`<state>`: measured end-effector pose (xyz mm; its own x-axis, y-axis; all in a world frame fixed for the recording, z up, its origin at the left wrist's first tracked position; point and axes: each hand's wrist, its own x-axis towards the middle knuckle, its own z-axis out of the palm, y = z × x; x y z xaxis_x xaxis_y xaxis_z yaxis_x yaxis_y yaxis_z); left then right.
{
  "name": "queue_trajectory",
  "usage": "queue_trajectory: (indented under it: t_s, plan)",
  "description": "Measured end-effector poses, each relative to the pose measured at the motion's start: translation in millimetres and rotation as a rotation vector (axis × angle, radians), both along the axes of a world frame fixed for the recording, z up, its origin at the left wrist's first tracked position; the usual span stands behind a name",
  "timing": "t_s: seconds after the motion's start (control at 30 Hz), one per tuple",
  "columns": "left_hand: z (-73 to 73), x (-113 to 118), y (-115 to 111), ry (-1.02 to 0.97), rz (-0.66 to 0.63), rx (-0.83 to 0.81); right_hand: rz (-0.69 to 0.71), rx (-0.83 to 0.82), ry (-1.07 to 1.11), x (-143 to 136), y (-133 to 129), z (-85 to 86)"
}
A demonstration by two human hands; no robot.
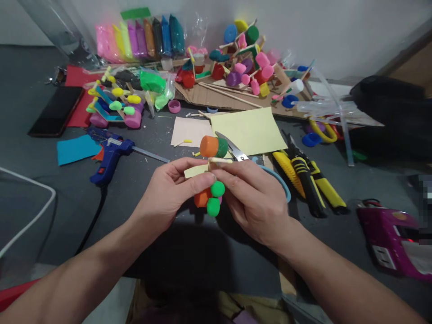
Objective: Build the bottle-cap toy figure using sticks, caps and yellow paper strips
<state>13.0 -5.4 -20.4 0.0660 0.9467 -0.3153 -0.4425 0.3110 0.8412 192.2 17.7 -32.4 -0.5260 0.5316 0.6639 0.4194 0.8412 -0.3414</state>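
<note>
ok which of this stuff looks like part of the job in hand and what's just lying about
Likely part of the job:
- small model, in the left hand and right hand
- yellow paper
- scissors
- glue gun
- clay packs, perhaps

Probably just lying about:
- phone
- white cable
- purple box

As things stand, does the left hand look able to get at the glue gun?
Probably yes: nothing stands between the left hand and the glue gun, though that hand is busy pinching a pale strip.
</note>
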Motion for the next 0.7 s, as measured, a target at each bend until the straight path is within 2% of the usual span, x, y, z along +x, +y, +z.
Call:
queue_trajectory:
  t_s: [0.3, 0.4, 0.47, 0.53, 0.63, 0.7]
  plan:
    - [0.3, 2.2, 3.2, 0.025, 0.047, -0.048, 0.010, -0.094, 0.030, -0.2, -2.9, 1.6]
    - [1.2, 2.3, 3.8, 0.020, 0.054, -0.057, -0.024, -0.191, 0.094, -2.6, -5.6, 4.6]
    - [1.7, 2.6, 3.8, 0.014, 0.063, -0.056, -0.097, -0.350, 0.187, -5.5, -6.8, 7.4]
    - [2.2, 3.2, 3.4, 0.014, 0.073, -0.046, -0.148, -0.610, 0.316, -9.0, -6.5, 9.6]
    - [2.5, 4.5, 2.3, 0.028, 0.071, -0.025, -0.101, -1.001, 0.501, -14.0, -3.2, 11.5]
    - [2.0, 5.2, 1.6, 0.045, 0.070, -0.005, -0.066, -1.144, 0.585, -16.3, -0.8, 12.3]
